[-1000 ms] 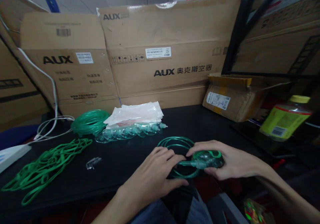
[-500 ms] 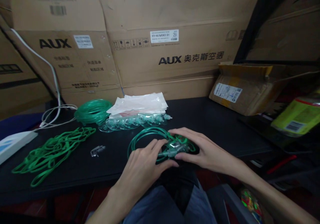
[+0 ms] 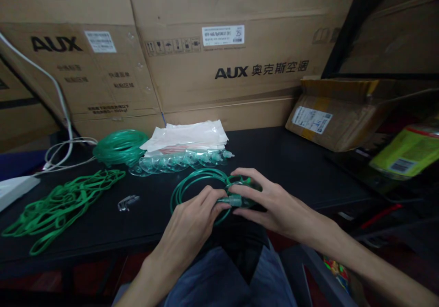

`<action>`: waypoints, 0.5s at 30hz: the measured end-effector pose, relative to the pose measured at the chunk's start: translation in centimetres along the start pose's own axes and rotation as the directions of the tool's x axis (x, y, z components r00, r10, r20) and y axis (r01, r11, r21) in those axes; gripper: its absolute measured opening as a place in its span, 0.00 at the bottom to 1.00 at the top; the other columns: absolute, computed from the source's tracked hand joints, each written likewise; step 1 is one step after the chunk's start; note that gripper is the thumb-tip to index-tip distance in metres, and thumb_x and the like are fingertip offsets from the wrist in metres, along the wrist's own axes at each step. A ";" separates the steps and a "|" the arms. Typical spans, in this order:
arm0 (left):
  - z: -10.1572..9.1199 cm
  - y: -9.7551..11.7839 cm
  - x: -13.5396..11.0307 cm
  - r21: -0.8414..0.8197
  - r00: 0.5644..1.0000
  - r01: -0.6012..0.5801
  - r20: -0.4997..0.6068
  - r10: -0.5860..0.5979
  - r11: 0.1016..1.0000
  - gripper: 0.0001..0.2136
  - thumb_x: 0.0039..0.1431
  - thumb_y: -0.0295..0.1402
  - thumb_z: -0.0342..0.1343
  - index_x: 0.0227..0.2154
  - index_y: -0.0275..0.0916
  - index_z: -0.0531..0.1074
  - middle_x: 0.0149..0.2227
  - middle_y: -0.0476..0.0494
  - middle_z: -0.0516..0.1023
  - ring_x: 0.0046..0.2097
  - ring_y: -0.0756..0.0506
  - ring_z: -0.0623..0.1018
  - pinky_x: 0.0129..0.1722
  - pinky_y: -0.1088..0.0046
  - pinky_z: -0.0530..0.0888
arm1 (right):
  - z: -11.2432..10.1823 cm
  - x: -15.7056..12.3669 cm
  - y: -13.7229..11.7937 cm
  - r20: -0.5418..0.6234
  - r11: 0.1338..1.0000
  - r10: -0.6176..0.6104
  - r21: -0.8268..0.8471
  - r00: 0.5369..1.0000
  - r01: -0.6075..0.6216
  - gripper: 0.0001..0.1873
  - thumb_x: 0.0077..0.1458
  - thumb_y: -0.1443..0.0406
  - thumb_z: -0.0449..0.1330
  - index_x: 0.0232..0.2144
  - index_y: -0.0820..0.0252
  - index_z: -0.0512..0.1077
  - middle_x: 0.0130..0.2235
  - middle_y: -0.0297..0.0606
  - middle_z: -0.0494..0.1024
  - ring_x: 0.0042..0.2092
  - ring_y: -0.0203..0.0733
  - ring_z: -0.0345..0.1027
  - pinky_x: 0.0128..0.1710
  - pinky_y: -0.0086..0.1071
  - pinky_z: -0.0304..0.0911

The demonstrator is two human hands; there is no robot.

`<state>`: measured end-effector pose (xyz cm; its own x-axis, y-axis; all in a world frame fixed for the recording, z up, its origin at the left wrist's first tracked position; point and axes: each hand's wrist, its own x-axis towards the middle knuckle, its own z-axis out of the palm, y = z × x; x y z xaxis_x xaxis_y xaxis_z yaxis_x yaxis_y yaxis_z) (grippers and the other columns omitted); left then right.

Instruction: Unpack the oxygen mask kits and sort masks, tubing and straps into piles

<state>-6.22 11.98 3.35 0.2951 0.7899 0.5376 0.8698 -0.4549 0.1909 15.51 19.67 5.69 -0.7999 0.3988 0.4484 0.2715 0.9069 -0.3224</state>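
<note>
Near the front edge of the black table, my right hand [image 3: 277, 201] grips a clear green breathing mask [image 3: 253, 185], mostly hidden behind its fingers. A pale green connector [image 3: 235, 200] sticks out of the mask toward my left hand [image 3: 194, 215]. My left hand is closed, its thumb and fingers pinching the tubing at the connector. Loops of thin green tubing [image 3: 178, 191] lie on the table behind my left hand. Farther back rests a row of similar clear green masks [image 3: 181, 160].
White packets [image 3: 192, 135] lie behind the mask row, beside a thick coil of green tubing [image 3: 120, 146]. At left are green elastic straps [image 3: 68, 199] and small clear pieces [image 3: 128, 202]. Large cardboard boxes [image 3: 185, 87] wall the back; an open carton [image 3: 318, 119] sits at right.
My left fingers have closed in on the tubing at the connector. My right hand has shifted its fingers over the mask, and the connector shows more plainly. The view has tilted slightly downward.
</note>
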 end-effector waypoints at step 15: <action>0.2 -0.3 -0.4 -0.014 1.000 -0.008 0.012 0.008 1.000 0.07 0.74 0.31 0.42 0.48 0.44 0.64 0.37 0.50 0.74 0.36 0.48 0.80 0.34 0.73 0.74 | -0.5 1.5 -0.7 0.069 0.996 0.030 0.087 0.997 -0.036 0.15 0.64 0.62 0.60 0.52 0.57 0.75 0.44 0.40 0.76 0.39 0.39 0.74 0.41 0.30 0.70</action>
<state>-6.51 11.88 2.90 0.3066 0.7913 0.5290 0.8619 -0.4666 0.1984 14.38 19.75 6.99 -0.8267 0.4152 0.3797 0.2523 0.8767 -0.4095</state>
